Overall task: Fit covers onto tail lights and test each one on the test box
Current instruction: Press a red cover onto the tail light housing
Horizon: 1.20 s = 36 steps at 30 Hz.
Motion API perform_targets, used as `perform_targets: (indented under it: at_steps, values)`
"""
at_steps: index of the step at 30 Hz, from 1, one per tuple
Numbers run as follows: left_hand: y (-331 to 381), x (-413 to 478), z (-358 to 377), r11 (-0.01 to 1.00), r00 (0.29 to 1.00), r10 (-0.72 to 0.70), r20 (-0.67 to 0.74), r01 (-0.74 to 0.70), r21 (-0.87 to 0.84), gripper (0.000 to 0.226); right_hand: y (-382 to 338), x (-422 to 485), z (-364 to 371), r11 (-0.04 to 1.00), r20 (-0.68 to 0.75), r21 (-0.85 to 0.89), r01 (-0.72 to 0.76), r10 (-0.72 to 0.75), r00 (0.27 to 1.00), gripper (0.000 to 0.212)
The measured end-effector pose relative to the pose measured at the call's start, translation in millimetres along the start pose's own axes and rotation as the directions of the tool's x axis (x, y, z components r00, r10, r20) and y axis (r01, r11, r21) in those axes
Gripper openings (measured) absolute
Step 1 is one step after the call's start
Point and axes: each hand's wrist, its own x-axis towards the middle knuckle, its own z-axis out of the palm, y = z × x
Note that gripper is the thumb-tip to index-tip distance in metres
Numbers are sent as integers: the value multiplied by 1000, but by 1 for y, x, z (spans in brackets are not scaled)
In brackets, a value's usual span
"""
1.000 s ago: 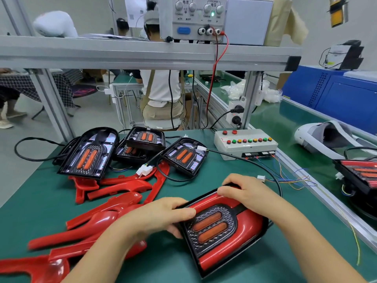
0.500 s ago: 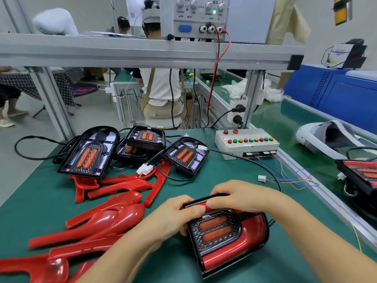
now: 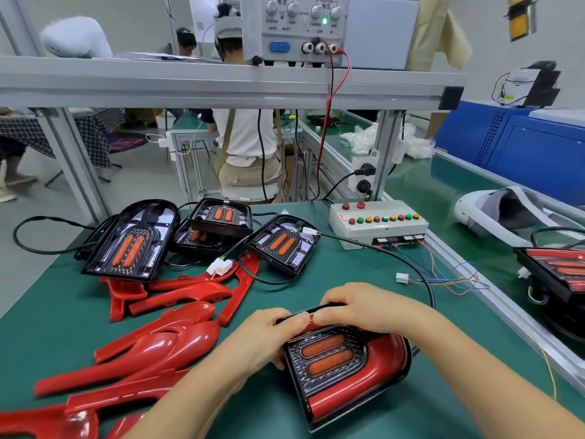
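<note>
Lower centre: left hand [image 3: 266,337] and right hand [image 3: 364,307], fingers curled over the upper edge of the tail light [image 3: 326,356] lying on the green counter [image 3: 63,327] — apparently pressing its red cover [image 3: 357,397] fully home before testing; the test box [image 3: 376,223] stands well apart, upper right.

Factory assembly line: conveyor [image 3: 474,198], test box [image 3: 376,224].

The power supply [image 3: 294,30] on the shelf [image 3: 190,80] carries the only legible print. "电流" stands over its left knobs [image 3: 271,7], and "VOLTAGE" and "电压" over its right knobs [image 3: 316,11]. "C.C" sits between the left knobs. "ON" and "OFF" are above the blue switch [image 3: 279,46], and "COARSE" and "GND" are by the green lamp [image 3: 324,20]. Smaller print elsewhere is too blurred to read.
</note>
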Motion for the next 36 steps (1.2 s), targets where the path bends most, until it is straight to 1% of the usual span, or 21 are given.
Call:
perform_targets:
  at_steps: [2,3,5,7,9,11,12,15,17,18,19,20,21,22,23,25,28,30,33,36]
  values:
    - [-1,0,3,996,999,-50,-10,49,-74,47,0,-1,-2,1000,-55,-12,19,-20,998,59]
    - [-1,-1,6,991,997,-78,-19,75,-114,48,1,-1,-3,1000,-95,27,0,2,995,62]
    - [-2,-2,13,971,993,-119,-12,114,-212,46,7,-1,-4,986,-189,152,-68,96,977,57]
    - [-2,-6,23,951,990,-140,10,137,-278,45,16,0,-3,965,-282,219,-144,204,937,50]
    - [-1,-9,28,940,986,-166,19,164,-300,46,24,2,1,953,-315,200,-226,281,907,51]
    - [2,-10,25,934,979,-199,51,205,-294,45,27,5,5,952,-304,129,-279,306,902,55]
    - [5,-9,21,941,974,-209,83,224,-255,44,27,7,7,953,-295,100,-287,304,906,55]
    - [15,-4,7,969,952,-247,181,238,67,51,24,13,8,959,-281,68,-274,282,917,54]
    - [24,6,6,953,948,-248,200,202,224,60,21,16,6,964,-282,52,-261,265,922,52]
    - [27,12,10,935,956,-235,177,172,309,61,19,17,5,966,-285,43,-255,256,924,51]
    - [30,19,15,879,970,-190,150,100,467,56,17,19,5,968,-288,32,-250,249,925,49]
    - [31,27,20,769,985,-118,123,12,639,48,15,19,4,969,-293,15,-248,242,925,47]
    - [30,34,25,642,994,-29,101,-59,764,47,13,20,4,969,-301,-4,-245,233,925,46]
    - [28,38,29,528,994,45,98,-107,842,51,13,20,4,970,-311,-23,-241,222,924,44]
    - [25,42,31,453,991,83,101,-128,882,55,12,20,5,971,-323,-39,-236,211,923,43]
    - [16,46,31,351,986,132,106,-147,925,57,11,19,4,971,-334,-59,-232,199,921,41]
    - [8,44,32,252,977,194,90,-138,958,59,8,23,2,967,-323,-103,-231,187,928,39]
    - [5,43,33,236,978,201,60,-108,966,62,5,24,2,960,-329,-168,-223,159,931,38]
    - [5,40,32,201,979,201,38,-79,976,60,3,25,3,928,-374,-338,-156,19,927,32]
    - [3,38,32,220,975,222,13,-63,973,51,4,26,1,911,-406,-394,-123,-53,912,28]
